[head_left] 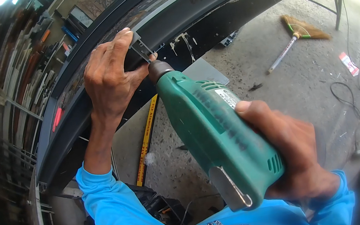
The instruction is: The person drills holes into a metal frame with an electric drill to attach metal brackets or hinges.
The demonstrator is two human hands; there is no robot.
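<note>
My right hand (286,142) is wrapped round a green power drill (216,125), which points up and to the left. Its chuck (160,69) is right at a small grey metal bracket (139,43). Fingers and thumb of my left hand (108,74) pinch that bracket against the edge of a long dark metal frame profile (182,13). The chuck's front end sits close by my left thumb. Any bit in it is hardly visible.
A broom (310,31), a thin cable (357,107) and a red-and-white packet (349,64) lie on the concrete floor. A yellow measuring bar (147,142) leans below the frame. Racks of long profiles (21,73) stand at left; a red marker-like thing (57,118) rests on the frame.
</note>
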